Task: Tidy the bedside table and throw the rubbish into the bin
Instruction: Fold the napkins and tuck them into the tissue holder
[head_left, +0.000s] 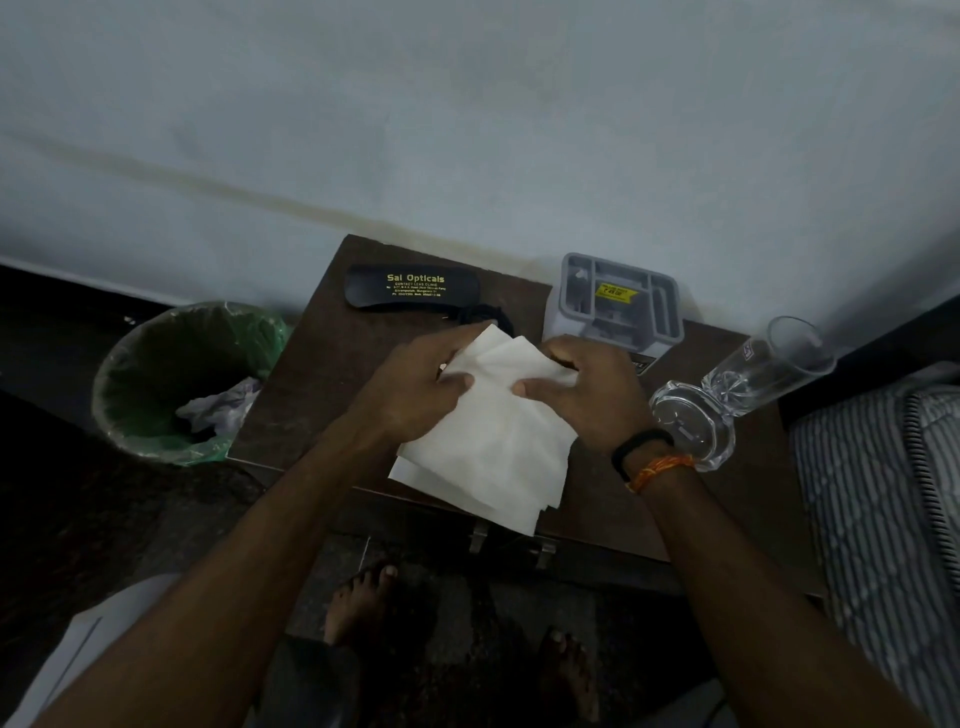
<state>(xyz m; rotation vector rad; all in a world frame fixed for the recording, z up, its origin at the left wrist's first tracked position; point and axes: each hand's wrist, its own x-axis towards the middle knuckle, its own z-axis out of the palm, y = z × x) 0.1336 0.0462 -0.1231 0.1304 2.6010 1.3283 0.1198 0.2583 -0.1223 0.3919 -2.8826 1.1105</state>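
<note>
A white paper napkin hangs over the front half of the dark brown bedside table. My left hand grips its upper left part with thumb on top. My right hand grips its upper right part. The napkin's lower corners droop past the table's front edge. Left of the table stands a round bin lined with a green bag, with crumpled white paper inside.
A black spectacle case lies at the table's back. A grey plastic holder stands at the back right. A tall glass and a clear glass ashtray sit at the right. A striped bed borders the right side.
</note>
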